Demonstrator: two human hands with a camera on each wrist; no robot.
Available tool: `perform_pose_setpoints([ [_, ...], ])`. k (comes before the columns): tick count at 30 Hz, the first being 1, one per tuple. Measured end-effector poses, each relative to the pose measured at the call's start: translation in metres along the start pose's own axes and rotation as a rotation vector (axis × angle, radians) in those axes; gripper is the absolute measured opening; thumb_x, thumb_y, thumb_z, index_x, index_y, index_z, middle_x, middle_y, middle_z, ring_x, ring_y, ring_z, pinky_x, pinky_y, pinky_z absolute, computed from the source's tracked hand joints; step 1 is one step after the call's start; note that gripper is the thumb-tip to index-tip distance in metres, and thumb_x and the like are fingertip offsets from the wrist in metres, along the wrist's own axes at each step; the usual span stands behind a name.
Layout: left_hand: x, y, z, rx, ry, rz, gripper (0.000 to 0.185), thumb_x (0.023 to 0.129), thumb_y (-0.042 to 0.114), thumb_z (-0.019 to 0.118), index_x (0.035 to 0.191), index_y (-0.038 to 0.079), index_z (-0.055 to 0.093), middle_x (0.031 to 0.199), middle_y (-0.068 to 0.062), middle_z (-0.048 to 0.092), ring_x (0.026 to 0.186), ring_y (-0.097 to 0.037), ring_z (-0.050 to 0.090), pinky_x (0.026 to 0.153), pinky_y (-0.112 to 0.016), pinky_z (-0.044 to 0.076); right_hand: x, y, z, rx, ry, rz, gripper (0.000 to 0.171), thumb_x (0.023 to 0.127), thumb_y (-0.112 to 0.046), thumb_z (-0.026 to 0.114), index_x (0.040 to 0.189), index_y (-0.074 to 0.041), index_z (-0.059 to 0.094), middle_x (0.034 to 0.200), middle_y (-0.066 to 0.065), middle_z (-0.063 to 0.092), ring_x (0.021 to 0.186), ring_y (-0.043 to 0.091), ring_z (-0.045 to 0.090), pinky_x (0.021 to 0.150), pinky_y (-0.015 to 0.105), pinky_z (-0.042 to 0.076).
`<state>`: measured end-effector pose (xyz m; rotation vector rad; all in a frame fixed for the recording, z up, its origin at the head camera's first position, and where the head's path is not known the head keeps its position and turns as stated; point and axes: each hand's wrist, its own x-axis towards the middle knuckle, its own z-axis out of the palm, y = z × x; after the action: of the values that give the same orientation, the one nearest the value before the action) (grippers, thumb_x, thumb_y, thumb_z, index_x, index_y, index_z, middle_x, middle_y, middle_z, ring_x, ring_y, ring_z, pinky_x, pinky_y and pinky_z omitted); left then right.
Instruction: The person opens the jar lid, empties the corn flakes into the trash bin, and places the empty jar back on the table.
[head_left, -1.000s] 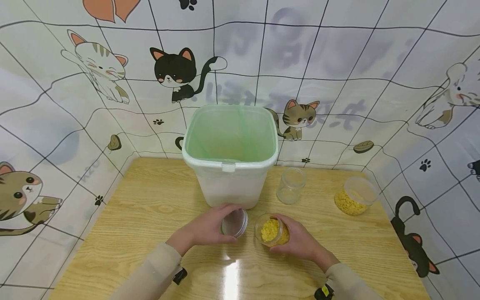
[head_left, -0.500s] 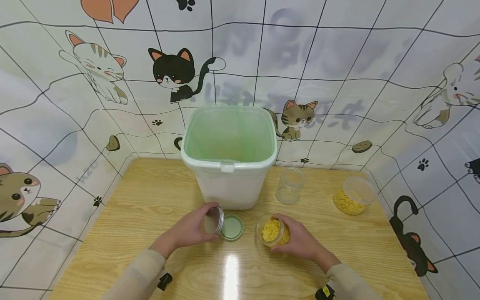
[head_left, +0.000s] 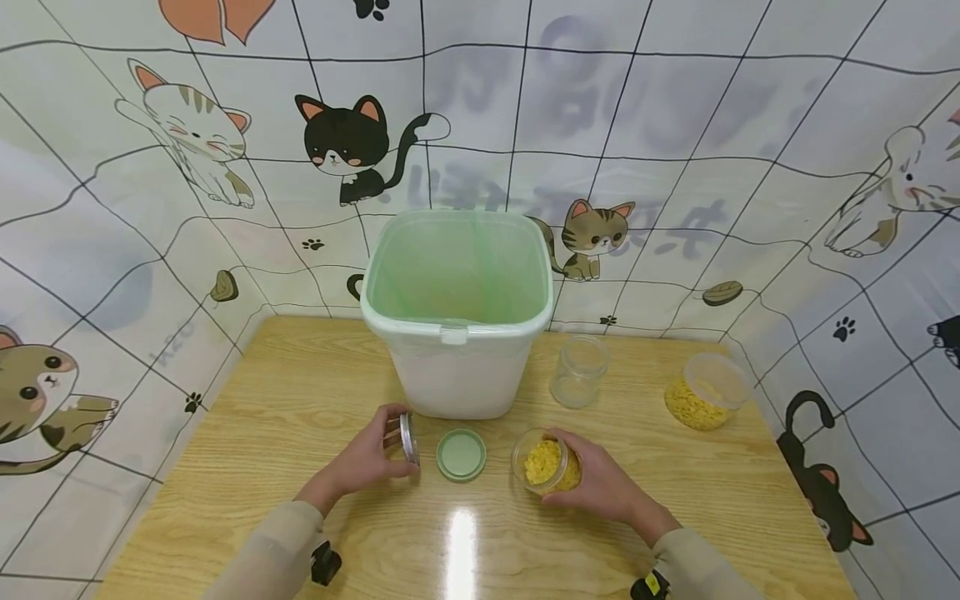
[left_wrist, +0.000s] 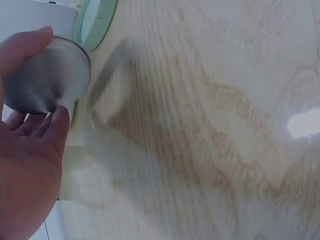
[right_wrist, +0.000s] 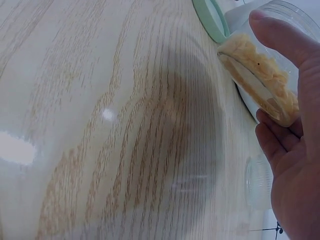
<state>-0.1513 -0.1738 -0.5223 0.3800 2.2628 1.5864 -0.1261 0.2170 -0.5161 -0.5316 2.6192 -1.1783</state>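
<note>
My left hand [head_left: 366,457] holds a thin round silver lid [head_left: 408,439] on edge, left of the green lid. In the left wrist view the thumb and fingers grip the silver lid [left_wrist: 50,77] by its rim. A pale green round lid [head_left: 461,455] lies on the table between the hands. My right hand [head_left: 592,477] grips a clear jar [head_left: 542,487] with yellow bits inside; its mouth tips toward the left. The right wrist view shows yellow contents [right_wrist: 260,70] banked along the jar's lower side, with fingers beneath and thumb above.
A large white bin [head_left: 459,375] with a greenish inside stands open behind the hands. Right of it is an upright clear jar [head_left: 579,375]. Another clear container of yellow bits [head_left: 697,404] stands at the table's right. Cat-patterned walls border the wooden table [head_left: 315,367].
My left hand has moved left with the silver lid, uncovering the green lid on the table. The silver lid has turned from facing up-right to edge-on. The right hand and its jar stay put.
</note>
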Motion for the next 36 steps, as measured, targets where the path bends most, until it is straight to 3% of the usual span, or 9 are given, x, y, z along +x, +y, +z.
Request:
perform_pose_setpoints([
  [10,0.002,-0.012,0.004,-0.012,-0.007,-0.020,0.092,0.077,0.015,0.082,0.145,0.002,0.022,0.147,-0.021,0.034,0.136,-0.038,0.042,0.114,-0.051,0.037,0.000,0.002,0.001,-0.002,-0.003,0.016,0.092,0.067,-0.042,0.088,0.143,-0.015,0.045,0.148,0.006,0.048,0.136,0.028,0.047,0.111,0.053,0.041],
  [15,0.000,-0.015,0.000,0.154,0.030,-0.054,0.101,0.072,0.024,0.086,0.148,0.004,0.023,0.145,-0.015,0.042,0.128,-0.030,0.049,0.110,-0.049,0.038,0.000,0.003,0.002,-0.003,0.001,0.011,0.092,0.066,-0.042,0.088,0.143,-0.015,0.046,0.147,0.005,0.049,0.136,0.028,0.047,0.110,0.053,0.041],
  [20,-0.001,-0.019,-0.004,0.285,0.023,-0.082,0.109,0.067,0.027,0.089,0.151,0.007,0.024,0.145,-0.013,0.046,0.127,-0.029,0.051,0.108,-0.049,0.041,0.001,0.003,0.002,0.003,0.005,0.013,0.092,0.066,-0.044,0.088,0.143,-0.016,0.046,0.147,0.004,0.049,0.136,0.027,0.048,0.111,0.052,0.041],
  [23,0.000,-0.018,-0.003,0.405,0.021,-0.054,0.108,0.065,0.026,0.089,0.150,0.002,0.028,0.144,-0.017,0.048,0.128,-0.032,0.051,0.107,-0.051,0.042,0.000,0.003,0.002,0.006,0.006,0.019,0.092,0.065,-0.044,0.088,0.142,-0.016,0.046,0.147,0.004,0.049,0.136,0.027,0.047,0.111,0.052,0.041],
  [29,0.001,-0.018,-0.001,0.679,0.073,0.071,0.093,0.061,0.025,0.086,0.140,-0.001,0.044,0.134,-0.016,0.055,0.123,-0.032,0.054,0.104,-0.051,0.047,0.001,0.002,0.001,0.004,0.009,0.015,0.091,0.066,-0.042,0.088,0.143,-0.016,0.046,0.147,0.003,0.049,0.136,0.026,0.048,0.110,0.052,0.042],
  [32,0.001,-0.019,0.000,0.747,0.098,0.114,0.088,0.058,0.026,0.086,0.134,0.000,0.048,0.128,-0.015,0.057,0.117,-0.032,0.055,0.100,-0.050,0.049,0.001,0.002,0.000,0.000,0.012,0.012,0.091,0.067,-0.041,0.088,0.142,-0.015,0.046,0.146,0.003,0.050,0.134,0.026,0.049,0.109,0.052,0.043],
  [36,0.001,-0.018,0.001,0.777,0.101,0.104,0.088,0.057,0.025,0.086,0.133,0.000,0.049,0.127,-0.016,0.056,0.117,-0.033,0.054,0.101,-0.051,0.048,0.000,0.002,-0.001,-0.001,0.008,0.016,0.091,0.067,-0.041,0.088,0.143,-0.015,0.045,0.145,0.002,0.050,0.134,0.025,0.050,0.108,0.051,0.044],
])
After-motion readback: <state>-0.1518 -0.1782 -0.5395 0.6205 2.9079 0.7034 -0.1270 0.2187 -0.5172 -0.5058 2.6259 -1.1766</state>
